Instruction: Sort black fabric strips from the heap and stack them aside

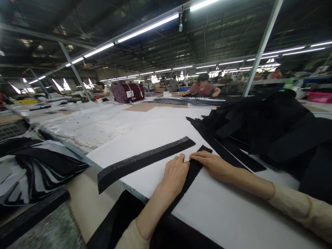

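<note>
A long black fabric strip (193,174) runs across the white table from the front edge. My left hand (176,173) is curled on the strip, its fingers bent at the left edge and the fingertips hidden. Just to the right, my right hand (211,162) lies across the same strip near its far end, fingers together and bent at the tips against its left edge; the thumb is hidden. Left of both hands rests another black strip (147,157) with a speckled grey band along one edge. Its near end hangs over the table edge.
A large heap of black fabric pieces (259,128) covers the right side of the white table (160,121). Stacked black and white pieces (44,169) sit lower left. Farther back are a maroon bundle (128,92) and a co-worker (203,86) leaning over the table. A metal post (263,48) rises behind.
</note>
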`<state>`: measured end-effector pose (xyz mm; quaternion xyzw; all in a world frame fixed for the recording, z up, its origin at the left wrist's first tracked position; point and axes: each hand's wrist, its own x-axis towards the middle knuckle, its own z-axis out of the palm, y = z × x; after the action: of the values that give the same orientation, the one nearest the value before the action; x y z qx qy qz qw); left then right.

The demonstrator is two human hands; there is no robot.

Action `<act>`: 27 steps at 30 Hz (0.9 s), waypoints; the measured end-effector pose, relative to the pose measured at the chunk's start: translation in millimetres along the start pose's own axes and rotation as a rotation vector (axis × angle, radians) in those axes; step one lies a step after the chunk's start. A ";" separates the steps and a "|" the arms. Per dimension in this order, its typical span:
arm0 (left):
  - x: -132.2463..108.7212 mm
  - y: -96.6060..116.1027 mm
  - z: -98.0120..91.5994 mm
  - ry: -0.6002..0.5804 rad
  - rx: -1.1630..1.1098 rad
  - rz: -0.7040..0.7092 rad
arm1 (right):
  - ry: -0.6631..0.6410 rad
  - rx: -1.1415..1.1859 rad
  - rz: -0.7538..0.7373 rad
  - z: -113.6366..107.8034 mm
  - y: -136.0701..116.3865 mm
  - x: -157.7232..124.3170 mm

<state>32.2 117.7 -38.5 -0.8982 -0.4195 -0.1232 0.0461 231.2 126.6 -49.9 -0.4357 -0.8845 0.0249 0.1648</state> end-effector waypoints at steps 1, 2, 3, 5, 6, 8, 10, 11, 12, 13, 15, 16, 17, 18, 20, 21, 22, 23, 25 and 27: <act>-3.6 -1.2 -1.4 -0.003 -0.054 -0.040 | 0.005 0.010 0.008 2.8 1.9 -0.4; -9.2 -2.9 -3.0 -0.003 -0.108 -0.083 | 0.008 0.020 0.009 4.5 4.0 -0.8; -16.1 -4.9 -4.4 0.002 -0.156 -0.125 | 0.005 0.030 0.006 5.1 5.8 -1.0; -31.3 -8.4 -5.8 0.023 -0.228 -0.175 | -0.005 0.041 0.005 4.0 8.4 -1.0; -38.2 -9.3 -5.7 0.042 -0.246 -0.187 | -0.013 0.042 0.007 3.0 9.2 -1.0; -48.6 -9.3 -3.8 0.088 -0.243 -0.177 | -0.031 0.035 0.008 1.5 10.0 -1.3; -53.6 -7.5 -1.1 0.130 -0.189 -0.146 | -0.048 0.020 0.002 0.8 10.1 -1.8; -54.5 -6.3 0.1 0.144 -0.149 -0.129 | -0.057 0.010 -0.001 0.5 9.8 -2.0; -54.6 -5.3 1.0 0.152 -0.107 -0.109 | -0.069 -0.002 -0.004 0.1 9.0 -2.1; -54.1 -4.5 1.5 0.154 -0.066 -0.087 | -0.085 -0.015 -0.009 -0.7 7.6 -1.9; -52.2 -3.6 1.7 0.148 0.009 -0.038 | -0.135 -0.045 -0.035 -3.2 2.8 -0.6; -51.2 -3.4 1.3 0.146 0.040 -0.012 | -0.165 -0.068 -0.055 -4.8 -0.5 0.3; -50.4 -3.5 0.7 0.146 0.064 0.011 | -0.191 -0.097 -0.075 -6.3 -4.1 1.4; -50.1 -3.7 -0.2 0.146 0.080 0.027 | -0.213 -0.133 -0.094 -7.8 -8.0 2.4; -51.9 -4.6 -2.7 0.135 0.077 0.037 | -0.249 -0.206 -0.113 -10.4 -15.6 3.9; -54.5 -5.3 -4.2 0.122 0.048 0.026 | -0.265 -0.234 -0.110 -11.5 -19.1 4.4; -58.3 -6.1 -5.8 0.107 -0.001 -0.001 | -0.274 -0.256 -0.104 -12.4 -22.2 4.6; -63.1 -7.1 -7.1 0.097 -0.066 -0.044 | -0.271 -0.273 -0.101 -13.2 -25.1 4.7; -74.6 -8.9 -8.6 0.099 -0.200 -0.145 | -0.224 -0.289 -0.122 -14.0 -29.8 4.5; -85.4 -9.9 -8.0 0.131 -0.269 -0.206 | -0.185 -0.256 -0.171 -13.5 -32.7 4.4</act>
<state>-29.6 59.2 -53.2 -0.8386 -0.4852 -0.2405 -0.0599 208.1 108.4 -29.9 -0.3720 -0.9258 -0.0621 0.0275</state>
